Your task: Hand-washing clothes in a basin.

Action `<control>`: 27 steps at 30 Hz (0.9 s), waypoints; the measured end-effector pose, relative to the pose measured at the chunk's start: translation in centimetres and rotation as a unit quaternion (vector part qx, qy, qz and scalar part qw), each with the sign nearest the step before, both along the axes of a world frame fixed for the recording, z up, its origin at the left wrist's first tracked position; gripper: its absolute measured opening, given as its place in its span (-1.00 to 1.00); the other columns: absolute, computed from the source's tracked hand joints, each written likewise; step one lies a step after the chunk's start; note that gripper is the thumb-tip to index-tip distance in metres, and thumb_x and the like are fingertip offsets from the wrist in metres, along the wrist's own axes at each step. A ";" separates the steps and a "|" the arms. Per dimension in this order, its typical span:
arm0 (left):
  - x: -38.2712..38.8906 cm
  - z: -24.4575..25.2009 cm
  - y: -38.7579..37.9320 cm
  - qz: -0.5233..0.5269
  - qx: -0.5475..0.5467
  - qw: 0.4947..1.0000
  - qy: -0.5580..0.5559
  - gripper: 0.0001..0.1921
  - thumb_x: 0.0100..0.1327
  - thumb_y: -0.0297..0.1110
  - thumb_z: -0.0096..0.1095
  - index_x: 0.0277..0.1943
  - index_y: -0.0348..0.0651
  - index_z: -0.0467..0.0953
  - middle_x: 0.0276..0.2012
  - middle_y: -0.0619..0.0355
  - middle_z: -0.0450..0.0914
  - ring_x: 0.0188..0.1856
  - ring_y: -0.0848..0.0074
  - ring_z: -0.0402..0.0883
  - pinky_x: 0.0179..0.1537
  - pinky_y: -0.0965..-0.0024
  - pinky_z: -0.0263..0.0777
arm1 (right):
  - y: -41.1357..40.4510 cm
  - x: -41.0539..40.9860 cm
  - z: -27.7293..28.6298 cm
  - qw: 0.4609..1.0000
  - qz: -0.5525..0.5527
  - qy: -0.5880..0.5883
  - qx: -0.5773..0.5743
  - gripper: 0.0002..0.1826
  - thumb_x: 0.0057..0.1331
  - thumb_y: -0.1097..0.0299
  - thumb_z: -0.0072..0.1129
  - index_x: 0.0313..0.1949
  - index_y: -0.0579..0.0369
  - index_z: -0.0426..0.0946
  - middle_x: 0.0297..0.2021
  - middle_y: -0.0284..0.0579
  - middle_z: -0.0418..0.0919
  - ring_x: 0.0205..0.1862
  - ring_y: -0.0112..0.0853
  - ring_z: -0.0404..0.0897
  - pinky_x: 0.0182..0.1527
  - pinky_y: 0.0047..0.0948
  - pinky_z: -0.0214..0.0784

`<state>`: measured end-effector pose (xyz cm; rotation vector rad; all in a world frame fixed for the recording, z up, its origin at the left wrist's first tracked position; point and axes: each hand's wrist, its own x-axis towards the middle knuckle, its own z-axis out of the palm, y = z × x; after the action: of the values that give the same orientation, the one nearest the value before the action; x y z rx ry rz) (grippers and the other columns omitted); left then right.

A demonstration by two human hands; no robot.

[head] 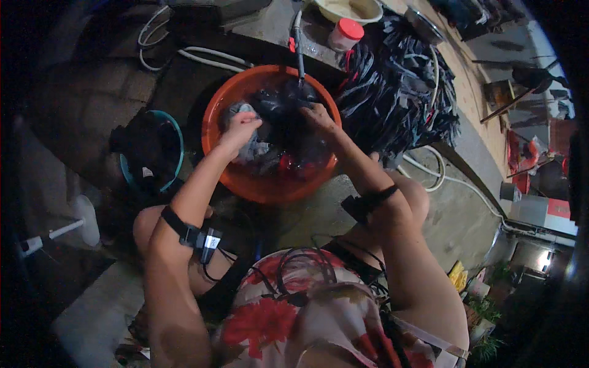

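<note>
An orange plastic basin (271, 195) stands on the ground in front of me, with water and wet laundry in it. My left hand (239, 131) is inside its left part, thumb and fingers pinched on a grey cloth (253, 149). Over at the right side, my right hand (320, 120) is curled against a dark cloth (283, 115); its fingertips are lost in the dark fabric. Something red (286, 162) shows among the laundry near the front. A black-tipped hose with a red valve lever (298, 48) hangs over the far rim, pointing into the basin.
A teal basin (179, 138) with dark cloth stands at left. Right of the orange basin lies a heap of black fabric strips (405, 92). A red-lidded jar (347, 34) and a cream basin (363, 16) sit on the ledge. White hose (474, 191) runs along the right.
</note>
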<state>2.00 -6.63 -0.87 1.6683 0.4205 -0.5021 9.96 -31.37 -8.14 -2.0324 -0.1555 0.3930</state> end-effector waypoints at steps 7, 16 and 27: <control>-1.8 2.4 -4.7 -0.133 0.068 0.986 -0.068 -0.35 0.08 -0.11 0.36 0.17 -0.28 0.34 0.07 -0.05 0.46 0.14 0.25 0.41 0.18 0.30 0.22 | 0.6 -3.1 14.4 0.979 -0.069 0.089 0.172 -0.78 0.26 0.29 0.03 -0.27 0.20 0.49 -0.55 -0.36 0.40 -0.51 -0.56 0.36 -0.46 -0.50 0.20; -0.9 -3.1 -5.3 -0.126 0.011 0.980 -0.155 -0.66 0.26 -0.27 0.08 0.03 -0.27 0.42 -0.08 0.01 0.54 -0.06 0.38 0.49 0.00 0.36 0.34 | -0.8 -6.4 19.8 0.919 -0.142 0.162 0.330 -0.73 0.29 0.22 0.06 -0.11 0.10 0.47 -0.31 -0.21 0.57 -0.30 -0.36 0.56 -0.25 -0.35 0.45; -2.0 6.0 -8.2 0.011 -0.331 0.943 0.005 -0.63 0.29 -0.18 0.09 0.09 -0.17 0.43 -0.04 0.16 0.52 0.02 0.51 0.46 0.09 0.49 0.26 | 1.4 -6.7 13.5 0.935 -0.118 0.094 0.322 -0.67 0.25 0.23 0.15 -0.09 0.18 0.49 -0.29 -0.23 0.55 -0.30 -0.49 0.51 -0.28 -0.50 0.37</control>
<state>-0.01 -14.81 5.14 1.0086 0.2373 -0.5600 3.31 -29.95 5.32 -1.3381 0.0746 0.3278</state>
